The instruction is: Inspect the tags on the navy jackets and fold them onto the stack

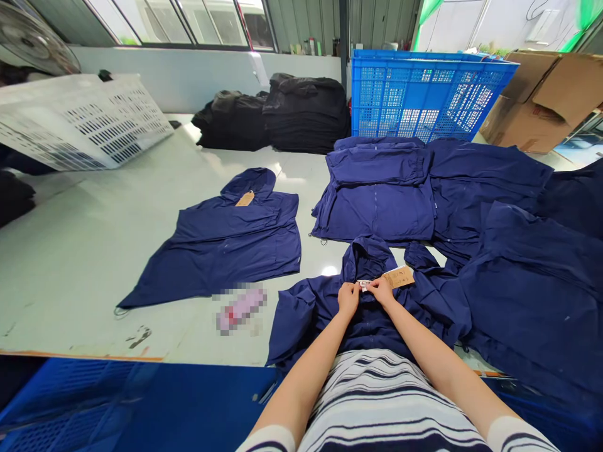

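Observation:
A navy hooded jacket (pixel 311 307) lies on the pale table (pixel 85 251) right in front of me, hood away from me. My left hand (pixel 348 296) and my right hand (pixel 380 290) meet at its neckline, both pinching a small white label (pixel 363 284). A brown cardboard hang tag (pixel 399 276) lies just right of my right hand. A second navy jacket (pixel 226 242) with its own brown tag (pixel 245 199) lies flat to the left.
Folded and loose navy jackets (pixel 471 188) are piled on the right. Black folded garments (pixel 282 113) are stacked at the back. A blue crate (pixel 424 94), a tilted white crate (pixel 80 119), cardboard boxes (pixel 546 100) and a blue bin (pixel 117 402) at the near edge surround the table.

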Available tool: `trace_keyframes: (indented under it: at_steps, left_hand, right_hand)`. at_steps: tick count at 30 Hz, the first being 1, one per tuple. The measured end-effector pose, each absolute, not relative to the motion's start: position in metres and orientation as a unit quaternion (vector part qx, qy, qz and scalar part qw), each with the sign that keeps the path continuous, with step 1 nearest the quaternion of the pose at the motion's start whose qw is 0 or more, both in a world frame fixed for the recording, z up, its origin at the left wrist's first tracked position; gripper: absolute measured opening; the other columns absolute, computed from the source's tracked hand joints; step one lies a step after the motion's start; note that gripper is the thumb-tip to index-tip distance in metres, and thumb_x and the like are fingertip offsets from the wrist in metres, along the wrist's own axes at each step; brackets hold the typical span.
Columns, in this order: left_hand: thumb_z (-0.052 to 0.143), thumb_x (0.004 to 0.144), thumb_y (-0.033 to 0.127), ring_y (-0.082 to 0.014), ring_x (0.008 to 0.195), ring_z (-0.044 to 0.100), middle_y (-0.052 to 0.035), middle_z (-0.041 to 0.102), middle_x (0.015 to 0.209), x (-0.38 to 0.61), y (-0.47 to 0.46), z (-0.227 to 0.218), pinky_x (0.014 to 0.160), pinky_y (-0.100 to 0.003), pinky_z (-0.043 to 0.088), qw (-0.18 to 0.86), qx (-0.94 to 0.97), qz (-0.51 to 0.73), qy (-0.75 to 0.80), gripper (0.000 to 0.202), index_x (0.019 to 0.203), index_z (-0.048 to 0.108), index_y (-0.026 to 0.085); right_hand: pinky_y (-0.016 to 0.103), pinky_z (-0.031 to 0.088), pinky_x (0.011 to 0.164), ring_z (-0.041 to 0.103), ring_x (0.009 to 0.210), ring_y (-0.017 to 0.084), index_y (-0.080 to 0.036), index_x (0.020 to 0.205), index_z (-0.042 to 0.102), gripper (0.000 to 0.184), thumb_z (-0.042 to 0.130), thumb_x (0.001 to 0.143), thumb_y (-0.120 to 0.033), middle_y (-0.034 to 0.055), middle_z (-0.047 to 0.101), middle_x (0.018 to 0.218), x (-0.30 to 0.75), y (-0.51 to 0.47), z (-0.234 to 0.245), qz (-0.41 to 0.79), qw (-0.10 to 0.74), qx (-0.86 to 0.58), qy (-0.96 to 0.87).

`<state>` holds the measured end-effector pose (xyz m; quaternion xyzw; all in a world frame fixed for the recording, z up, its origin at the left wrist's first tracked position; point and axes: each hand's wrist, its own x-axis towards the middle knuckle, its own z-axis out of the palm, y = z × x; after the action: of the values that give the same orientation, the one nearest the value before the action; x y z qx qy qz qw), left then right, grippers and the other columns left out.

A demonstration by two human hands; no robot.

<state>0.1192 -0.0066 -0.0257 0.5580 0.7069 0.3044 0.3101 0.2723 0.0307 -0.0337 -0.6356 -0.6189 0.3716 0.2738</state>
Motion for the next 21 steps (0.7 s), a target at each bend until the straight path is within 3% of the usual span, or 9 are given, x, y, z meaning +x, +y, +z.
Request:
trace_keyframes:
  at_steps: [2, 6, 12, 21]
  left_hand:
    - [0.052, 0.090, 0.038, -0.0197, 0.092, 0.063, -0.0064, 0.070, 0.086, 0.121, 0.000, -0.027, 0.083, -0.030, 0.044, 0.316, 0.545, 0.295, 0.718, 0.032, 0.079, 0.075, 0.019]
    - [0.069, 0.076, 0.039, -0.0197, 0.087, 0.064, -0.0051, 0.072, 0.085, 0.121, 0.005, -0.030, 0.075, -0.028, 0.044, 0.331, 0.525, 0.285, 0.731, 0.020, 0.075, 0.076, 0.019]
    - [0.069, 0.076, 0.039, -0.0175, 0.081, 0.065, -0.0026, 0.073, 0.083, 0.118, 0.006, -0.035, 0.071, -0.026, 0.046, 0.351, 0.519, 0.299, 0.719, 0.020, 0.075, 0.076, 0.020]
    - [0.067, 0.078, 0.030, -0.0171, 0.087, 0.064, -0.0043, 0.071, 0.091, 0.114, 0.002, -0.038, 0.079, -0.028, 0.048, 0.349, 0.525, 0.329, 0.703, 0.013, 0.077, 0.075, 0.020]
  right_hand:
    - [0.032, 0.049, 0.076, 0.065, 0.079, 0.023, -0.021, 0.063, 0.069, 0.017, 0.066, 0.070, -0.036, 0.0045, 0.072, 0.073, 0.276, 0.029, -0.034, 0.390, 0.292, -0.614, -0.621]
    - [0.032, 0.049, 0.074, 0.065, 0.077, 0.022, -0.020, 0.065, 0.068, 0.023, 0.067, 0.068, -0.042, 0.0049, 0.072, 0.075, 0.282, 0.022, -0.033, 0.420, 0.323, -0.583, -0.616]
    - [0.032, 0.049, 0.069, 0.064, 0.071, 0.020, -0.019, 0.067, 0.068, 0.033, 0.062, 0.072, -0.052, 0.0046, 0.071, 0.072, 0.284, 0.018, -0.032, 0.456, 0.340, -0.564, -0.599]
    - [0.032, 0.048, 0.072, 0.063, 0.074, 0.020, -0.020, 0.068, 0.066, 0.024, 0.064, 0.071, -0.043, 0.0043, 0.070, 0.075, 0.284, 0.015, -0.036, 0.450, 0.347, -0.562, -0.602]
